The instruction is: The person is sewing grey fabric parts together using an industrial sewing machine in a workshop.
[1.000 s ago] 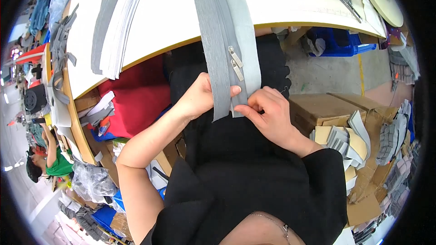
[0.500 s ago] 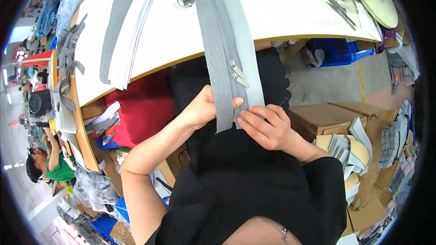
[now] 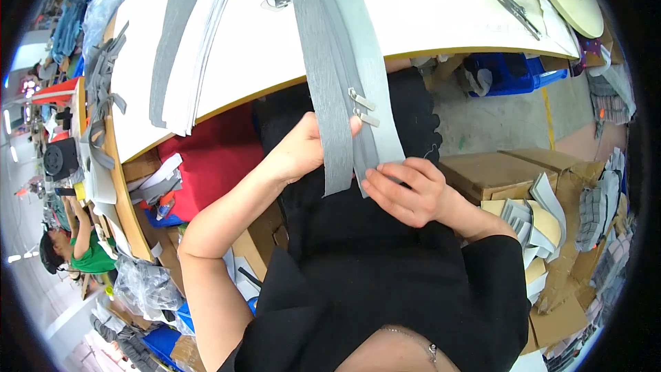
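Fingers: right hand (image 3: 410,193) pinches lower end of grey zipper strip (image 3: 344,89); left hand (image 3: 303,151) grips it from behind, thumb over the edge.
Strip axis: runs from hands away, up over white table (image 3: 447,14).
Sliders: two metal pulls (image 3: 363,108) just above left thumb.
Hidden: strip's far end is cut off.

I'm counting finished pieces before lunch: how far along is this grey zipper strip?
Done: two metal sliders already sit on the grey zipper strip. In hand: the left hand and right hand pinch the strip's lower end over the lap. Left: a stack of grey strips waits on the white table.
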Available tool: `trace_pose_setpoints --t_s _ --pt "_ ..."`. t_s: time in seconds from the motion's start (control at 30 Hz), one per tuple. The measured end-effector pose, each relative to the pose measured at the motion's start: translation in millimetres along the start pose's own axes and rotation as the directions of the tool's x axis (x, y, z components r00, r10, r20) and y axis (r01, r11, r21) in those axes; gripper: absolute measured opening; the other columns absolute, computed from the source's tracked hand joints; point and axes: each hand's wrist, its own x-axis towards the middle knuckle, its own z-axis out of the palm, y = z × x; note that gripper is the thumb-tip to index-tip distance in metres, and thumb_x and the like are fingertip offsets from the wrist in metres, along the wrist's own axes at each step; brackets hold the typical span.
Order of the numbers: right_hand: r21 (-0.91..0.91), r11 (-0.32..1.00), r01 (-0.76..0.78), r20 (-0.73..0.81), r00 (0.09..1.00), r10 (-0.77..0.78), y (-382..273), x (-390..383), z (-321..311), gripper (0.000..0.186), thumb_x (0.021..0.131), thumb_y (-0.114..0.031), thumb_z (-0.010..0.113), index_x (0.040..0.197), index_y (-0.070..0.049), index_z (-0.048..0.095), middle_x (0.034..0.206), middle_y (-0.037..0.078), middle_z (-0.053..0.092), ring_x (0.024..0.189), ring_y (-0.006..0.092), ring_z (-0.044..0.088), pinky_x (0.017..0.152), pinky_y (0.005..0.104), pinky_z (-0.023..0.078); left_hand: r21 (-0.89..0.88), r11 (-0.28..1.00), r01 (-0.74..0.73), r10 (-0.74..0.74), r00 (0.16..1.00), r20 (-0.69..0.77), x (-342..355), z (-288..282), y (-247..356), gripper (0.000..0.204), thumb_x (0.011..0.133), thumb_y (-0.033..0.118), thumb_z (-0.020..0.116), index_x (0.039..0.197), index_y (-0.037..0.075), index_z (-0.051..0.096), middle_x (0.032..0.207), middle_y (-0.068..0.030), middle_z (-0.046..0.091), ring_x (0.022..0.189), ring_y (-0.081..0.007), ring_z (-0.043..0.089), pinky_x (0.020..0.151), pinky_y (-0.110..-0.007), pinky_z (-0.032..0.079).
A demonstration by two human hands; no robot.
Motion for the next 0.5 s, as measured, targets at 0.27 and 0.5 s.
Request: trace_pose_setpoints --t_s 0.27,0.5 --pt "0.042 0.994 0.106 -0.035 0.994 -0.104 0 22 -15 0.012 0.084 -0.011 0.074 0.094 -0.005 0.076 0.104 0.004 0.073 0.094 0.0166 0.069 0.078 0.0277 0.049 0.068 0.984 -0.164 0.177 0.932 -0.317 26 -22 39 0.017 0.1 0.014 0.071 0.104 -0.002 0.076 0.09 -0.0061 0.076 0.076 -0.0085 0.069 0.069 -0.025 0.055" --pt "0.039 0.993 0.115 -0.03 0.993 -0.114 2 20 -12 0.012 0.084 -0.011 0.074 0.094 -0.004 0.076 0.102 0.004 0.071 0.096 0.0172 0.068 0.079 0.0285 0.051 0.173 0.964 -0.202 0.23 0.961 -0.156 43 -50 30 0.015 0.098 0.004 0.066 0.105 -0.006 0.076 0.085 -0.0053 0.077 0.069 -0.0091 0.069 0.061 -0.023 0.054"
